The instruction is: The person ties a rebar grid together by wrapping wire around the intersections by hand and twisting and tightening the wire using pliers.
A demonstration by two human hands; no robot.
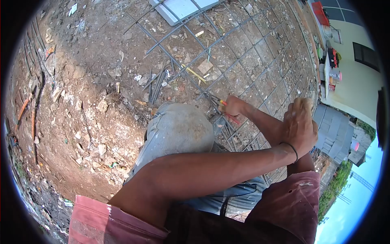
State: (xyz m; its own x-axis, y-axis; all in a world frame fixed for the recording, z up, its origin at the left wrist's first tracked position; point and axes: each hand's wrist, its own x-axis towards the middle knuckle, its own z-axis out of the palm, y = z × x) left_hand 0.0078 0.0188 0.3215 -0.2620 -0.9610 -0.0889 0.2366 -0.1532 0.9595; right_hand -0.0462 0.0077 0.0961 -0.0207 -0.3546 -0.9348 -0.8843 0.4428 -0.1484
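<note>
My right hand (232, 106) is closed around pincers (213, 99) with red and yellow handles. Their dark head reaches a crossing of the steel bar mesh (237, 61), just beyond my knee. My left arm crosses over my body, and my left hand (300, 127), with a black band at the wrist, is in front of my right forearm. Its fingers are curled; whether they hold anything is hidden. Short cut bars (156, 87) lie on the dirt near my knee (180, 126).
A white panel (183, 10) lies beneath the far edge of the mesh. Loose stones and debris cover the dirt (93, 122). Long rods and sticks (34, 118) lie at the left. A pale wall (353, 69) and a shelf with items stand at the right.
</note>
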